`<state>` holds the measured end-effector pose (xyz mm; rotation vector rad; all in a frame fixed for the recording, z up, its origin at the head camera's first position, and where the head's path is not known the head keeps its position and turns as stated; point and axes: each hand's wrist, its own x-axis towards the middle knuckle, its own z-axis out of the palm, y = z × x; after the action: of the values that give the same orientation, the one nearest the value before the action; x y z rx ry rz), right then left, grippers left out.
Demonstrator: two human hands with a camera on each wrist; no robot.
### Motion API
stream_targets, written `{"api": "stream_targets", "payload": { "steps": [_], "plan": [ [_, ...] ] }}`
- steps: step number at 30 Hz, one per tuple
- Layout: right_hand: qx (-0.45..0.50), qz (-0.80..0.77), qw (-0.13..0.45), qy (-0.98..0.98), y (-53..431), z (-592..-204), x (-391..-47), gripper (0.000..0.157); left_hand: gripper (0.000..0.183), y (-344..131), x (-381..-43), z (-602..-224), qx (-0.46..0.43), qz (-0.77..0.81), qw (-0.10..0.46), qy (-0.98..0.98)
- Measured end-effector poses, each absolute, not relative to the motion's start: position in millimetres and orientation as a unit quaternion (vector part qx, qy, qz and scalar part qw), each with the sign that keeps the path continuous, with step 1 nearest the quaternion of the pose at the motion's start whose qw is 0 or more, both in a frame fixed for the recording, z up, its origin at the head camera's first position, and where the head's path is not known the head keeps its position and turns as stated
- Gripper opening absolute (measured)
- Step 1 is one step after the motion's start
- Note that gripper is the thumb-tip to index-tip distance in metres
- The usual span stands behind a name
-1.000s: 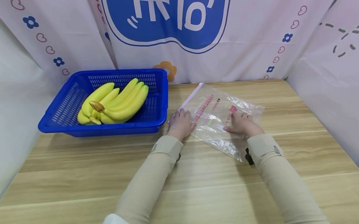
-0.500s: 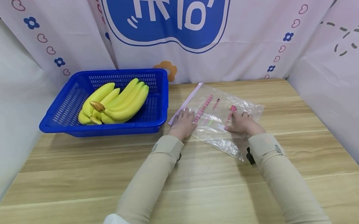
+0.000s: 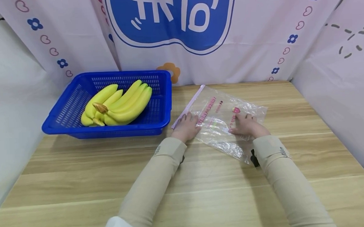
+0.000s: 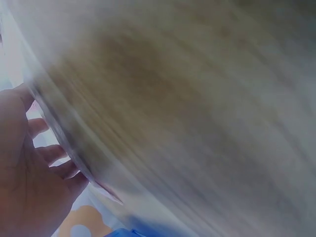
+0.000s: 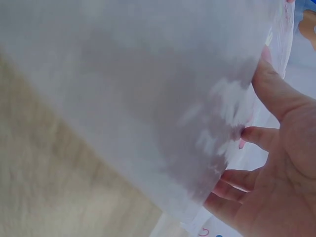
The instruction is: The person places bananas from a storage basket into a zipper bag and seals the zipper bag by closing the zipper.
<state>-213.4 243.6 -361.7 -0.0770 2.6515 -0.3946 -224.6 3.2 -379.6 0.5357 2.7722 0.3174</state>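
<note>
A clear plastic zip bag (image 3: 218,105) with pink print and a pale purple zip strip lies flat on the wooden table, turned at an angle. On its zip end rests my left hand (image 3: 186,127), fingers spread and touching the bag. My right hand (image 3: 248,126) presses on the printed middle with its fingertips, thumb pointing left. In the left wrist view the left hand (image 4: 37,158) has its fingertips down at the bag's edge. The right wrist view shows the right hand (image 5: 276,163) with fingers apart, tips touching the film. Neither hand pinches anything.
A blue plastic basket (image 3: 167,119) stands left of the bag, near the left hand. Several yellow bananas (image 3: 124,105) lie in it in bunches. A printed white curtain (image 3: 252,57) hangs along the table's back edge.
Both hands stay on the bag in nearly the same places. The whole head view has shifted very slightly; the bag and basket keep their places.
</note>
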Motion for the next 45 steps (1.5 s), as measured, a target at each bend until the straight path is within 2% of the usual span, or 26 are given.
{"api": "stream_targets", "payload": {
  "steps": [15,26,40,45],
  "plan": [
    [-0.028,-0.149,0.222,0.963,248,-365,-214,0.088,0.054,8,-221,-377,0.188,0.086,0.148,0.967],
    [-0.016,-0.175,0.190,0.966,247,-366,-214,0.085,0.055,8,-220,-377,0.185,0.062,0.140,0.971],
    [-0.054,-0.152,0.174,0.971,239,-354,-211,0.063,0.054,7,-218,-375,0.182,0.040,0.128,0.974],
    [-0.058,-0.147,0.178,0.971,238,-353,-210,0.066,0.055,7,-218,-374,0.180,0.032,0.126,0.975]
  ]
}}
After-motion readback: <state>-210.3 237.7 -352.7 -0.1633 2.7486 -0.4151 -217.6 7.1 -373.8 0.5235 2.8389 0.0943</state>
